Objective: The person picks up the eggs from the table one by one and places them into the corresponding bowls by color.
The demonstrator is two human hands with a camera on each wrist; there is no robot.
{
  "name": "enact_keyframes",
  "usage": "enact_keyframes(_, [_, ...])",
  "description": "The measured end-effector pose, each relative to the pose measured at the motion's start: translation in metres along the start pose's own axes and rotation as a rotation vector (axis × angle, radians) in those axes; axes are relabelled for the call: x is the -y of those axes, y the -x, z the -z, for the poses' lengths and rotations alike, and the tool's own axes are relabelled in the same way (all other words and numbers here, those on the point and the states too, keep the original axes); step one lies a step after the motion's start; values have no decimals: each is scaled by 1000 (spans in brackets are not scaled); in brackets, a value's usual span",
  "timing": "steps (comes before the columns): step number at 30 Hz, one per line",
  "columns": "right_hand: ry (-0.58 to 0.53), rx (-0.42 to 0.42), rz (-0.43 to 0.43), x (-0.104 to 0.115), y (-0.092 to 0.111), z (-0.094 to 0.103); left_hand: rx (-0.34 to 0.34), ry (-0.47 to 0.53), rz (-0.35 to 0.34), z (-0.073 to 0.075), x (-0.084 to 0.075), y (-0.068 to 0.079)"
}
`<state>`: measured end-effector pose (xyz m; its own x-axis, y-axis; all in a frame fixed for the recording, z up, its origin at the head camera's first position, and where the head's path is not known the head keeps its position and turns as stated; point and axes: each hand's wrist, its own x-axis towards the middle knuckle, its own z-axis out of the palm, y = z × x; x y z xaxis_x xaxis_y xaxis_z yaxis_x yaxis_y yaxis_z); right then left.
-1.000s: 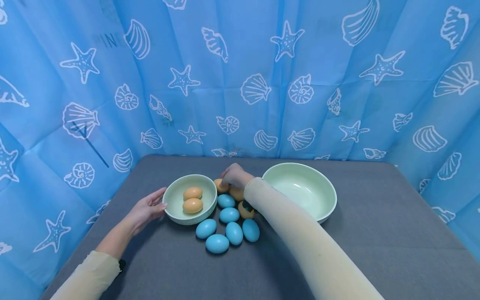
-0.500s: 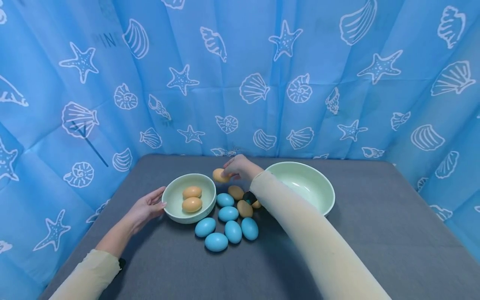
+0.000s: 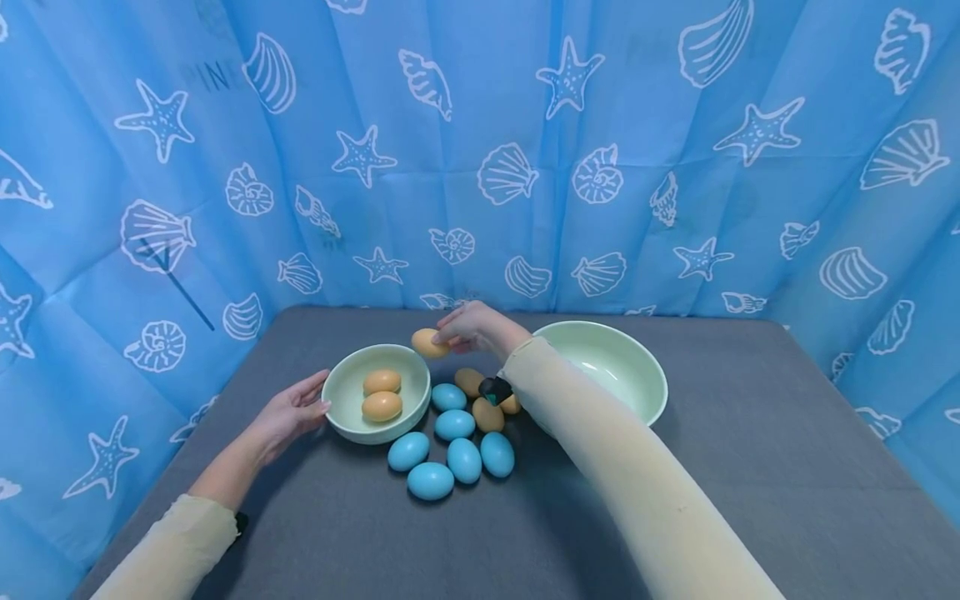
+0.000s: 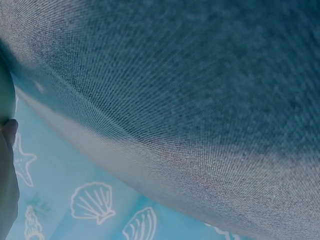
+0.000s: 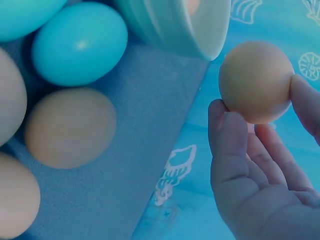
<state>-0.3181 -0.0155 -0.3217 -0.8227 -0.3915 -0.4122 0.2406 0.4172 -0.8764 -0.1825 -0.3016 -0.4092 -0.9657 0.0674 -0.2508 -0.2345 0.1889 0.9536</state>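
In the head view my right hand [image 3: 474,328] pinches a brown egg [image 3: 428,342] above the table, just beyond the right rim of the small pale green bowl [image 3: 347,427]. The right wrist view shows that egg [image 5: 256,82] between thumb and fingertips. Two brown eggs [image 3: 382,407] lie inside the small bowl. My left hand [image 3: 288,418] touches the bowl's left side with fingers and thumb extended; in the left wrist view only one digit [image 4: 9,150] against its wall shows. Several blue eggs [image 3: 454,425] and brown eggs [image 3: 488,414] lie on the table between the bowls.
A larger pale green bowl [image 3: 637,367] stands right of the eggs, partly hidden by my right sleeve [image 3: 592,433]. The grey tabletop [image 3: 757,433] ends at a blue curtain [image 3: 480,217] with white sea shells.
My right hand has lifted a brown egg from the group and carried it left toward the small bowl. My left hand has stayed at the bowl's side.
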Motion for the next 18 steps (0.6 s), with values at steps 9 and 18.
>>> enact_keyframes(9, [-11,61,-9,0,0,-11,2,-1,11,3,0,-2])
enact_keyframes(18, [1,142,1,-2,1,-29,8,4,1,4,0,0])
